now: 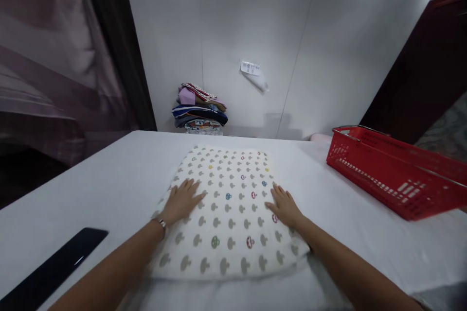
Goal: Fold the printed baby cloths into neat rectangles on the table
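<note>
Both hands lay flat, fingers spread: left hand (181, 200) & right hand (285, 205) pressed on soft folded cloth (226, 214) w/ mushroom print; rigid red slotted basket (394, 175) nearby on the right.

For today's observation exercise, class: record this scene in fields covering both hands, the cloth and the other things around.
Left hand: flat on the cloth, left side
Right hand: flat on its right side
Cloth: white, mushroom print, folded, on the table
Red basket: right of cloth, apart
Clothes stack: far end, by wall
Black flat object: near left
</note>
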`<state>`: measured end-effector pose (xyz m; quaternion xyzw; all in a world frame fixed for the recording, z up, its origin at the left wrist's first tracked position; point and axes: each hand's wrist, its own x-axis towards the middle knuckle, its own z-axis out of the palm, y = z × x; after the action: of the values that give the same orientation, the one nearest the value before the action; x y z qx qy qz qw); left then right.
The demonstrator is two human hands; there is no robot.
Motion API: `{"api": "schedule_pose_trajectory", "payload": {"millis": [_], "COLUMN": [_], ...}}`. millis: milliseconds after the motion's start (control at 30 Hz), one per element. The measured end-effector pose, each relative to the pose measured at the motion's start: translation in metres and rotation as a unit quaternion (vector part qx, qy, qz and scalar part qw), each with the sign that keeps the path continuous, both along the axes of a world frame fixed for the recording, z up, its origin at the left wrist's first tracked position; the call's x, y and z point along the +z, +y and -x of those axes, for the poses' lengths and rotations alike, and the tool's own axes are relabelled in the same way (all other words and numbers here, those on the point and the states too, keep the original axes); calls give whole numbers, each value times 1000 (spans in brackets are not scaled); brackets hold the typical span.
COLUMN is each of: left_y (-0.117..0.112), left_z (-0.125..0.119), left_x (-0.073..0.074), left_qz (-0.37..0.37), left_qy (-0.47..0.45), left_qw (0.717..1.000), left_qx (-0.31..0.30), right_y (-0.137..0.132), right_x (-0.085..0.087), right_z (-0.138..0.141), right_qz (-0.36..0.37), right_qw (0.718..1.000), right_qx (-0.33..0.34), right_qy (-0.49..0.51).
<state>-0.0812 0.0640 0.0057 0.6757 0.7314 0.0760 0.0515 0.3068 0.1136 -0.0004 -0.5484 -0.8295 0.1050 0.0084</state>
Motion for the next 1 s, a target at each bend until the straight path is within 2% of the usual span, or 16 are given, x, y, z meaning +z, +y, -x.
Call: {"api": "schedule_pose_trajectory", "payload": {"millis": [100,200,267,333,400,467,533,600,633,700,833,933,1000], "left_y": [-9,-18,-33,-54,-75,-90,-100,-107,-110,-119,-132,-130,-123], "left_z": [-6,-17,-28,-37,-45,-52,-64,-85,-99,-134,-213,-257,-274], "left_x": [8,21,23,18,13,13,18,23,25,26,20,18,16], "left_qz": [19,17,4,3,13,10,-26,-84,-110,-142,-139,-132,-125], "left_qy": [-12,-29,-26,-18,-14,-22,-42,-76,-96,-137,-176,-148,-114], "left_qw": [999,998,999,1000,999,1000,999,994,989,978,953,943,942], "left_qx": [26,55,34,-4,-28,-20,4,4,-13,-68,-204,-268,-290], "right_y": [-2,-16,-31,-45,-53,-58,-62,-73,-81,-99,-127,-128,-123], "right_x": [8,13,10,6,4,6,9,9,7,2,-8,-5,1], "right_z": [3,2,-4,-15,-30,-49,-68,-84,-89,-95,-95,-93,-93], "right_qz": [-2,12,19,30,41,39,31,45,58,81,87,89,100], "right_qw": [1000,1000,999,995,980,934,863,809,795,790,807,819,827], "right_qx": [0,-14,-11,3,-25,-114,-197,-228,-229,-227,-217,-194,-191], "right_qy": [8,24,48,95,195,336,465,541,559,564,542,532,519]}}
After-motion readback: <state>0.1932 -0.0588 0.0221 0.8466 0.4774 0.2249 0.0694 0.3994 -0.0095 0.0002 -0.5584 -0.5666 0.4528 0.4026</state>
